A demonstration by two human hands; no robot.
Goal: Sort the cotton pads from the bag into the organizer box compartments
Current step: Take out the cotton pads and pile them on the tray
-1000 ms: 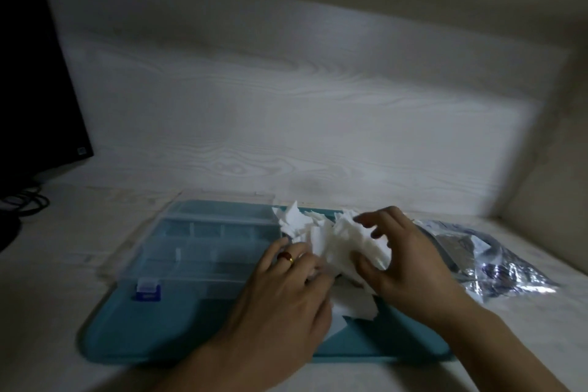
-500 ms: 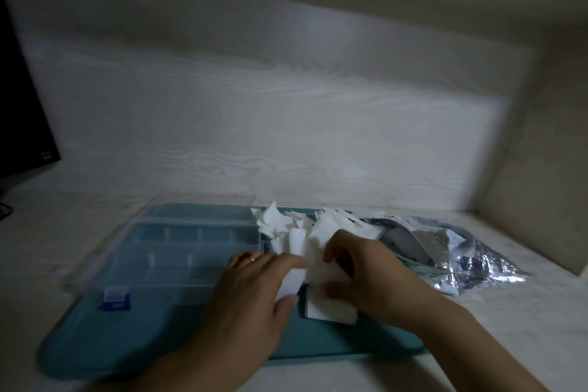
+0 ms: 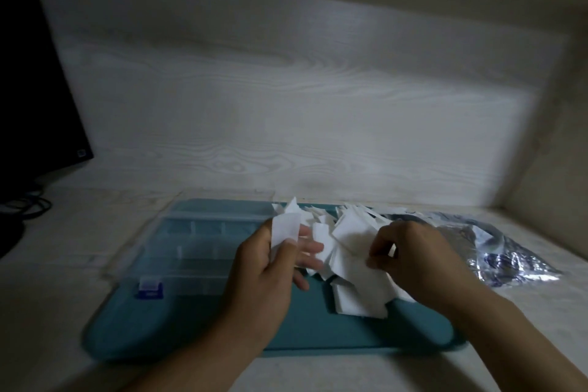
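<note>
A loose heap of white cotton pads (image 3: 353,261) lies on a teal tray (image 3: 305,331), right of a clear organizer box (image 3: 194,251) with several compartments and a blue latch. My left hand (image 3: 270,264) pinches one white pad (image 3: 284,227) between thumb and fingers and holds it upright just right of the box. Over the right side of the heap, my right hand (image 3: 413,261) has its fingers curled on the pads. The silver foil bag (image 3: 496,248) lies crumpled to the right of the tray.
A dark monitor (image 3: 28,73) and cables (image 3: 28,207) stand at the far left. A pale wood-grain wall rises behind the tray, and a side wall closes in on the right. The desk surface (image 3: 63,264) is pale wood.
My left hand has lifted one pad out of the heap and raised it. My right hand has shifted right across the pile. The camera view has swung slightly.
</note>
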